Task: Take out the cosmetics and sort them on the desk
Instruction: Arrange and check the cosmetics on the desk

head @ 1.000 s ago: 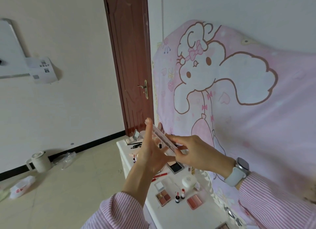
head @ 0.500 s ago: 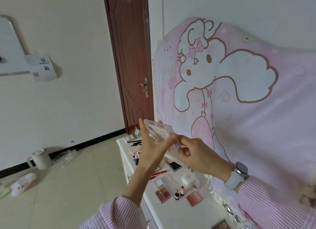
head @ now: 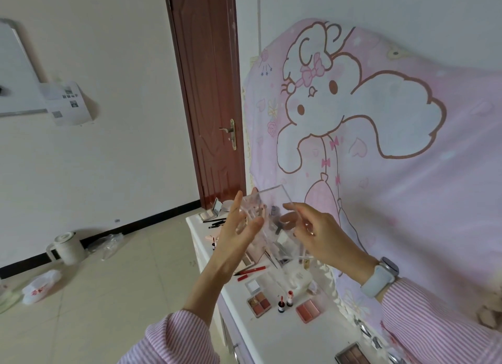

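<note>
While palettes (head: 259, 304) and lipsticks (head: 289, 298) lie sorted on my desk (head: 285, 336) nearest me, I hold one clear case (head: 274, 222) raised above it, right hand (head: 320, 234) pinching its edge, left hand (head: 239, 233) open-fingered steadying it, probably for checking contents.

Home bedroom, cartoon blanket (head: 407, 173), wooden door (head: 209, 92)

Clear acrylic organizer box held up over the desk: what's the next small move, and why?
Probably lower the clear acrylic organizer box toward a bare part of the white desk. Both the left hand and the right hand hold it in mid-air, tilted, with small items visible through its walls, and loose cosmetics lie below.
</note>
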